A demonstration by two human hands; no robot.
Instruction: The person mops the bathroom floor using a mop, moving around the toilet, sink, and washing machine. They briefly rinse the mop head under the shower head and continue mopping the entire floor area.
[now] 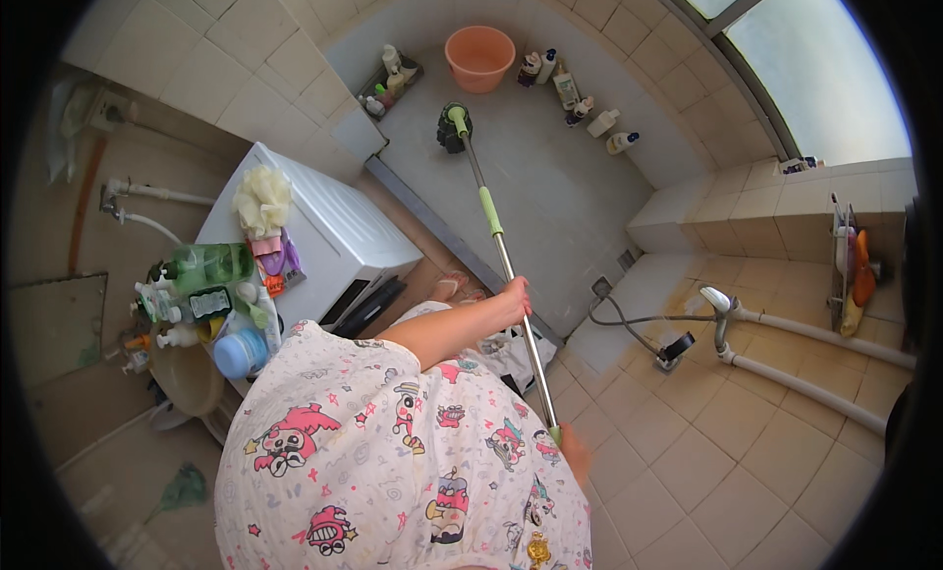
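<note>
A mop with a metal pole [532, 349] and light green grips runs from my body out across the grey floor. My left hand [518, 299] is wrapped around the middle of the pole. Close to my right side, my right hand [574, 450] holds the green end of the handle, partly hidden by my printed top. The dark mop head [452, 134] rests on the grey floor [560, 201] of a sunken area, below a pink plastic bucket [480, 60] at the far wall.
Several bottles [566, 91] line the right wall; a corner tray [401, 72] holds more. On the left, a white washing machine [331, 216] carries toiletries and a bath puff [263, 200]. A raised sill [435, 220] edges the floor. Pipes [803, 389] and a cable [626, 321] are right.
</note>
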